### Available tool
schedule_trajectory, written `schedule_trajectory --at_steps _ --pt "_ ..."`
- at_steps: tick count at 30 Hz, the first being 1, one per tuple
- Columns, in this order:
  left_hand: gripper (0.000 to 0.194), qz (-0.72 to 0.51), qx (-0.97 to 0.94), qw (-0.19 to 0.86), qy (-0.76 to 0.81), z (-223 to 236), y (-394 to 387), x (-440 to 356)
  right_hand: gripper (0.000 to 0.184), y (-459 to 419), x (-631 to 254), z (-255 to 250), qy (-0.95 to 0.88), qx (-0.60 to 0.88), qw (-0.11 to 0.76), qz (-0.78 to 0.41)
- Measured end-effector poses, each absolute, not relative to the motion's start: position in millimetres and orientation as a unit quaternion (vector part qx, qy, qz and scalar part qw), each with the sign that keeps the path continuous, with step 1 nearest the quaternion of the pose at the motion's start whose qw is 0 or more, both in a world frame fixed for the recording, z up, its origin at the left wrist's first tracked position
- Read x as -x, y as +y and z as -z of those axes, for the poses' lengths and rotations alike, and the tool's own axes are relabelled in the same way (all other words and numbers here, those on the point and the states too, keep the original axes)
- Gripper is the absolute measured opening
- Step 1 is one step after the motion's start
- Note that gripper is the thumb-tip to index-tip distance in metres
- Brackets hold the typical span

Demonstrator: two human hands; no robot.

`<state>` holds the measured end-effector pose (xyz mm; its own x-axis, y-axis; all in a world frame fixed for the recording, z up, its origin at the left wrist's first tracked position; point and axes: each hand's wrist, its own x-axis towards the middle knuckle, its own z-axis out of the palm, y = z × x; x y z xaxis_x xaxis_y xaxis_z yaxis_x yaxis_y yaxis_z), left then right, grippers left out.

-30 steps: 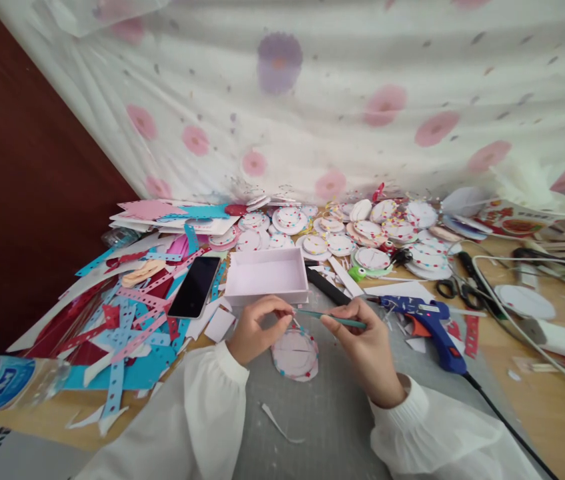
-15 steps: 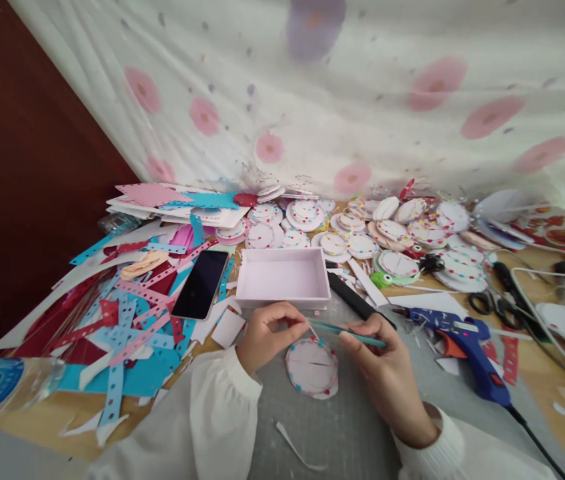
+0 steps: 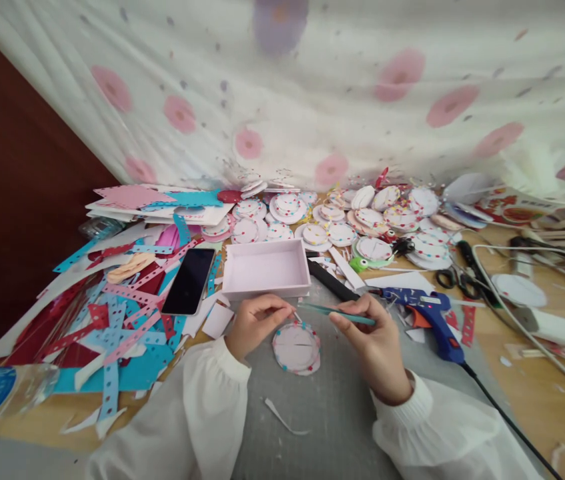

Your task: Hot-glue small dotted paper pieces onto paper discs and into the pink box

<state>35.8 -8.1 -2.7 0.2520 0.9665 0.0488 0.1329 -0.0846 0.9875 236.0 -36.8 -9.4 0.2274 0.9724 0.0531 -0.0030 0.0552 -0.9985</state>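
My right hand (image 3: 375, 340) is closed around teal tweezers (image 3: 319, 309), their tips pointing left toward my other hand. Thumb and forefinger of my left hand (image 3: 261, 327) pinch a thin white strip (image 3: 297, 316), most of it hidden by the fingers. The tweezer tips are close to those fingertips; whether they touch the strip I cannot tell. Just below lies a round white paper disc (image 3: 296, 348) edged with red and blue beads, flat on the grey cutting mat (image 3: 332, 413). Behind my left hand stands an open white box (image 3: 266, 269).
Several beaded discs (image 3: 287, 205) are heaped at the back. On the left are a phone (image 3: 189, 281), punched paper strips (image 3: 112, 360) and a plastic bottle (image 3: 7, 390). To the right lie a blue glue gun (image 3: 429, 313) with its cord and black scissors (image 3: 459, 283). A curled paper scrap (image 3: 282, 419) is nearby.
The view shifted one way and back. Both hands keep their grips, and the tweezer tips have drawn slightly away from my left fingertips. The beaded disc stays on the mat.
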Motion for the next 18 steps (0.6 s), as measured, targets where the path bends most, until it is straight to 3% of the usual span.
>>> schedule_trajectory --at_steps 18 --pt "0.023 -0.396 -0.632 0.522 0.414 8.9 -6.0 -34.0 0.031 -36.2 -236.1 10.1 -0.465 0.518 0.54 -0.473"
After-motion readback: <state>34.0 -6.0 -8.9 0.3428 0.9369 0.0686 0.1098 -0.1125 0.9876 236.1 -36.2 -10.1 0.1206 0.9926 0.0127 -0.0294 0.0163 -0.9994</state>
